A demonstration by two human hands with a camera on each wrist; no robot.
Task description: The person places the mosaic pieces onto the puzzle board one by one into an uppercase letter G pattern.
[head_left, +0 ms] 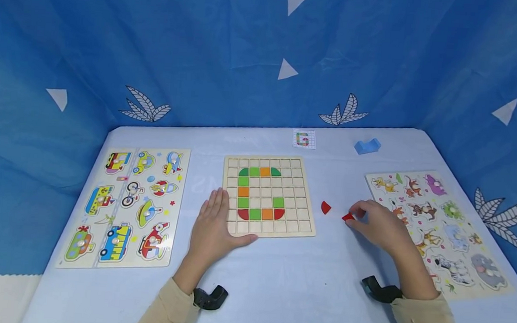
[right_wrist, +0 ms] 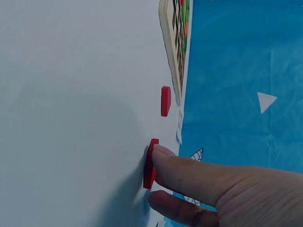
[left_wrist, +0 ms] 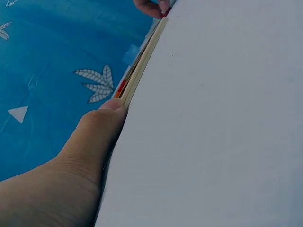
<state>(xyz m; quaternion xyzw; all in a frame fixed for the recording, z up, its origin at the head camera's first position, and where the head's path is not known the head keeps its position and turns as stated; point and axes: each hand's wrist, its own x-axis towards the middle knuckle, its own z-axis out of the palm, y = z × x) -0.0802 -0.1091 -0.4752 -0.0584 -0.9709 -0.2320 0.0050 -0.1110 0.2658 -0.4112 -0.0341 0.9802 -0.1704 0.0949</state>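
Observation:
A wooden grid board (head_left: 290, 201) lies mid-table, with green, orange and red pieces laid along a G-like outline. My left hand (head_left: 214, 226) rests at its lower left edge, fingers straight along the side and thumb spread along the front edge. To the right of the board, my right hand (head_left: 376, 222) pinches a red piece (right_wrist: 150, 165) between thumb and fingers, at or just above the tabletop; its full shape is partly covered. A second red piece, a quarter circle (head_left: 325, 207), lies loose between the board and that hand.
Behind the board lies a small pattern card (head_left: 304, 139) showing a coloured G. A blue block (head_left: 367, 146) stands at the back right. A vehicle puzzle board (head_left: 161, 263) lies at the left, and an animal puzzle board (head_left: 470, 294) at the right, partly under my right arm.

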